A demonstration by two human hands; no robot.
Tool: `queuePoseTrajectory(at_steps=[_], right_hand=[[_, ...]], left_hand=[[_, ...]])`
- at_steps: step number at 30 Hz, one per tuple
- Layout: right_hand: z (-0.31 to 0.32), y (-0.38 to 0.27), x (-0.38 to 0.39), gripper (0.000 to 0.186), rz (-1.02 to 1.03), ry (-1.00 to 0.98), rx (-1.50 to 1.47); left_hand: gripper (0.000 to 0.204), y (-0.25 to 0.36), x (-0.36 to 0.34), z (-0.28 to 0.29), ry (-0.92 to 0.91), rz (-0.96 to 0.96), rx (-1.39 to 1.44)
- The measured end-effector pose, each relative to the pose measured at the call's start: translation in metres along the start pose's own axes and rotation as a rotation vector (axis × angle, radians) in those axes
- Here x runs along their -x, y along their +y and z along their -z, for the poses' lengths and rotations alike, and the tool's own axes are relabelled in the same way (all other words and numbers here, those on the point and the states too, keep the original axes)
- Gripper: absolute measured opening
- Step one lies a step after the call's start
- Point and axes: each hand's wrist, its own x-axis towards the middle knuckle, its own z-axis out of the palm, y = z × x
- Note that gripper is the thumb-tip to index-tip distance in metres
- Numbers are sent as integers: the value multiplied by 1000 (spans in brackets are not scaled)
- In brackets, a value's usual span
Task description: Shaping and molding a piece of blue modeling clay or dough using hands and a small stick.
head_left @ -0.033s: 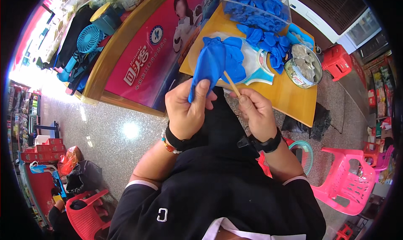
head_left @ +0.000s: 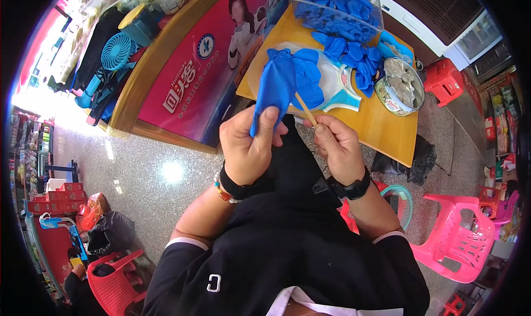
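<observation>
My left hand [head_left: 246, 142] is closed on a blue petal-shaped piece of thin, soft material [head_left: 275, 84], the thumb pressing on its lower end. Between thumb and fingers my right hand [head_left: 340, 147] pinches a thin wooden stick [head_left: 306, 110], which slants up toward the blue piece. The stick's far tip meets the edge of the blue material; whether it goes behind is hidden. Just beyond, more blue petal-shaped pieces [head_left: 308, 75] lie on a pale round sheet or plate [head_left: 332, 89] on the yellow table [head_left: 395, 139]. A white and turquoise item [head_left: 345, 97] lies beside them.
A clear plastic box [head_left: 337, 17] full of blue pieces stands at the table's far side, with loose blue pieces [head_left: 359, 61] before it. A round tin [head_left: 399, 86] with greyish contents sits at right. A counter [head_left: 182, 67] borders the left; a pink chair [head_left: 459, 233] stands right.
My left hand and the blue piece have shifted very slightly to the right and down. My right hand keeps its pinch on the stick, almost unmoved.
</observation>
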Motion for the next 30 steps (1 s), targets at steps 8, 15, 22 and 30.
queuePoseTrajectory(at_steps=[8,15,22,30], right_hand=[[-4,9,1,21,296,-20,289],[1,7,-2,20,15,42,80],[5,2,-5,16,395,107,456],[-4,3,-6,18,263,49,278]], left_hand=[[25,-3,-4,-3,-22,31,90],[26,-9,3,-8,-59,-98,-103],[42,-6,-9,9,-118,-68,311],[19,-17,-19,4,153,-267,-107]])
